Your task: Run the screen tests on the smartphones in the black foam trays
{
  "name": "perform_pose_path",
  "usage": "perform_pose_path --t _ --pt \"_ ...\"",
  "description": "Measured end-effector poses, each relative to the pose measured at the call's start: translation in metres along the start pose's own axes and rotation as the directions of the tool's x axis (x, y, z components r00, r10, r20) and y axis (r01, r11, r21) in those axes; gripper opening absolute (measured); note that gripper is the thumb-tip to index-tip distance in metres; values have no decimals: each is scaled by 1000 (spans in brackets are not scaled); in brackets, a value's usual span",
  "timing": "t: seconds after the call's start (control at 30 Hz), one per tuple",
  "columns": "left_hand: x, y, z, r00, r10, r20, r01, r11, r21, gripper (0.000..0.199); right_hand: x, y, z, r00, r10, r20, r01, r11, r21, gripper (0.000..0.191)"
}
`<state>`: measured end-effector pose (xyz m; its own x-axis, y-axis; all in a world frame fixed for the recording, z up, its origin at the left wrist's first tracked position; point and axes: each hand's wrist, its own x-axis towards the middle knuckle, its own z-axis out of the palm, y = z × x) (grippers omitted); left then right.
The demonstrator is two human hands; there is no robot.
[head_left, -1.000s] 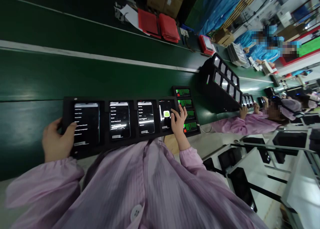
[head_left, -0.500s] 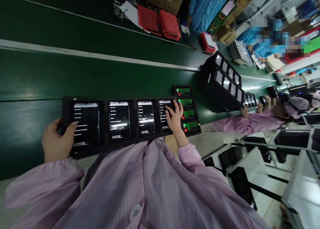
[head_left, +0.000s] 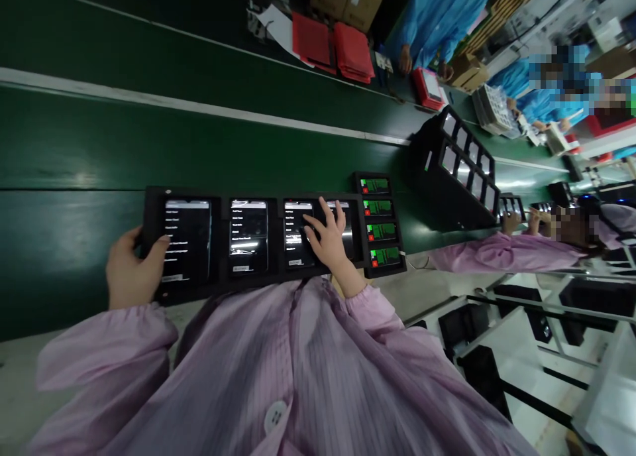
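Lying along the near edge of the worktop (head_left: 223, 148), the black tray (head_left: 221, 244) is being gripped at its left end by the left hand (head_left: 134, 267), its thumb being laid over the rim just beside the first phone (head_left: 186, 247). The right hand (head_left: 328, 237) is being held spread and grasping nothing above the third phone (head_left: 295, 244) and the fourth phone (head_left: 349, 234), the latter being partly hidden by the fingers. A fingertip is being aimed at the third screen; whether the glass is being pressed cannot be told. For a clean tap, steadiness is probably being asked of the left grip, while a single fingertip is being called for on the right, so that no stray touch is being registered next door. Since the list is being crossed by glare, careful reading is being demanded. Nudging is best being avoided, the smaller tray (head_left: 385, 271) being placed right beside the right end.
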<state>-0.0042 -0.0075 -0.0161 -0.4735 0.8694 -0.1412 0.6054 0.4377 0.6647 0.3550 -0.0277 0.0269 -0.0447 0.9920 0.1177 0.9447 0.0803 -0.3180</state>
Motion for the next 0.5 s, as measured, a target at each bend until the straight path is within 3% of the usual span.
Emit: perform_pose_path --t 0.1,0.27,0.5 --pt "-3 8 -2 995 -94 19 94 996 -6 59 2 1 -1 1000 -2 23 2 1000 -1 35" --pt "-5 21 -7 991 -130 36 130 991 -11 54 1 -4 -3 997 -13 71 14 1000 -21 33" --pt "-8 18 -2 995 -96 12 96 989 -108 45 16 -45 13 979 -178 104 176 984 26 35"
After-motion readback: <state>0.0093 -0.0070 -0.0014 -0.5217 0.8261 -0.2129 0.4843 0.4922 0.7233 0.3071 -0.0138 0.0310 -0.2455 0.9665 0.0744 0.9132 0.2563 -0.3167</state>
